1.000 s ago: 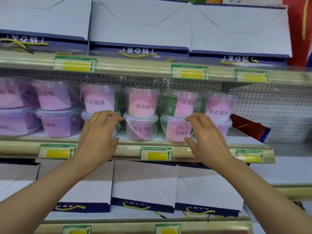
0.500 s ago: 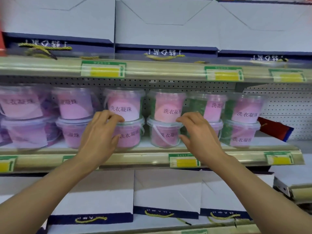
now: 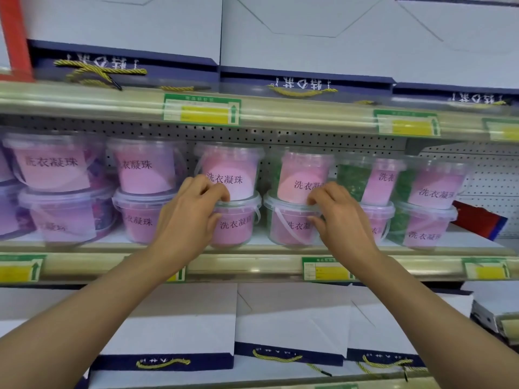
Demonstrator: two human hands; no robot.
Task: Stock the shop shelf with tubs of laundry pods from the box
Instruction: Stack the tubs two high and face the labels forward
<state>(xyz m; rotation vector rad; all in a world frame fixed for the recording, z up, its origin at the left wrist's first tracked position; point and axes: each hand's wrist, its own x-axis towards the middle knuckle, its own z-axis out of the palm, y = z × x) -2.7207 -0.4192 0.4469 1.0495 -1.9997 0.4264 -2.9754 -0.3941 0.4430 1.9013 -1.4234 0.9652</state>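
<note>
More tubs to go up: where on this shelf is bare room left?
Bare shelf shows right of the last tub stack, before the red packet. Leftward the stacks stand close together, two high, nearly to the shelf above; both hands work there.

Two bare forearms, left hand [image 3: 185,220], right hand [image 3: 341,220]; short nails on fingers [image 3: 314,198].

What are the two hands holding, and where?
Left hand grips a lower pink tub by its lid rim; right hand grips the next lower tub the same way.
</note>
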